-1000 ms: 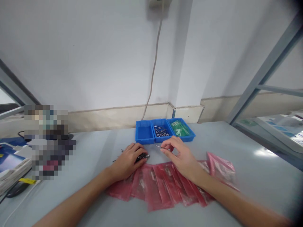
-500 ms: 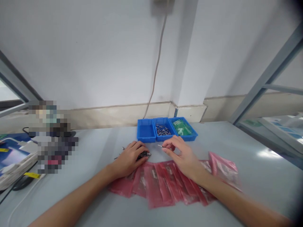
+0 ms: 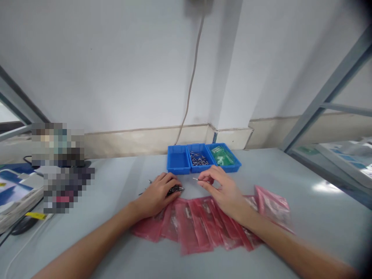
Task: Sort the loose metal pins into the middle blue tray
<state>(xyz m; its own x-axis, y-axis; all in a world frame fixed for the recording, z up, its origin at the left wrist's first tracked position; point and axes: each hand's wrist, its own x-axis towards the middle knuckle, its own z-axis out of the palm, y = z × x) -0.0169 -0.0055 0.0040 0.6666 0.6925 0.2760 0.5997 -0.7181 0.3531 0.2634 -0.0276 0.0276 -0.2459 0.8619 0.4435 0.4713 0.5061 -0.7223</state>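
Note:
My left hand (image 3: pixel 158 192) rests on the grey table (image 3: pixel 116 182) with its fingers curled over a small bundle of dark metal pins (image 3: pixel 176 189). My right hand (image 3: pixel 222 188) pinches a single thin metal pin (image 3: pixel 195 179) between thumb and fingers, its tip pointing left. Both hands lie just behind a fanned row of pink plastic bags (image 3: pixel 203 224). Beyond the hands stand three blue trays: a left tray (image 3: pixel 178 159) that looks empty, a middle tray (image 3: pixel 198 159) with metal pins, and a right tray (image 3: pixel 225 157) with green pieces.
A cable (image 3: pixel 190 89) hangs down the white wall to the table's back edge. Papers and a blurred-out pile (image 3: pixel 62 170) sit at the left with a dark cable. A grey metal frame (image 3: pixel 322 100) rises at the right.
Both hands hold almost the same pose. The camera has shifted slightly; the right hand with its pin has barely moved.

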